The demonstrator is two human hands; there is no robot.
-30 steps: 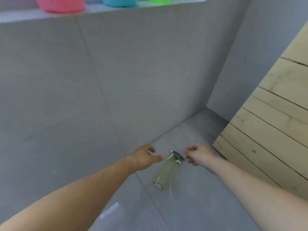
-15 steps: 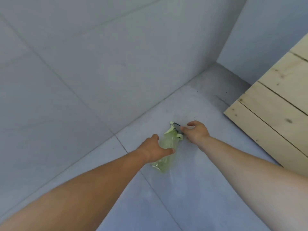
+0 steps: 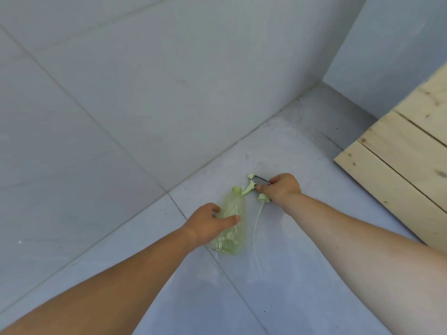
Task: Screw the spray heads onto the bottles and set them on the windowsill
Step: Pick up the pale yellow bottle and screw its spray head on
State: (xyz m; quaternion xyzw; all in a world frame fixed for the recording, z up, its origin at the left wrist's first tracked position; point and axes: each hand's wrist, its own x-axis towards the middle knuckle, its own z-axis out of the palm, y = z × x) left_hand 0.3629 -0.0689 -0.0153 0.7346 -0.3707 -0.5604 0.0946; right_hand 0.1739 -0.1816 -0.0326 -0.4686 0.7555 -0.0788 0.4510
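Note:
A translucent pale-green bottle [image 3: 232,211] lies on its side on the grey tiled floor, its open neck pointing away from me. My left hand [image 3: 210,222] wraps around the bottle's middle from the left. A pale-green and grey spray head [image 3: 256,183] lies just right of the neck, separate from the bottle, its thin clear dip tube [image 3: 257,228] trailing toward me. My right hand [image 3: 281,188] pinches the spray head between thumb and fingers. The windowsill is out of view.
A grey tiled wall [image 3: 145,81] rises right behind the bottle and meets the floor in a corner at the upper right. Pale wooden planks [image 3: 401,170] lie on the floor at the right, close to my right arm.
The view tilted down and the shelf with coloured tubs left the frame. My left hand closed around the bottle. My right hand took hold of the spray head, which now lies apart from the neck.

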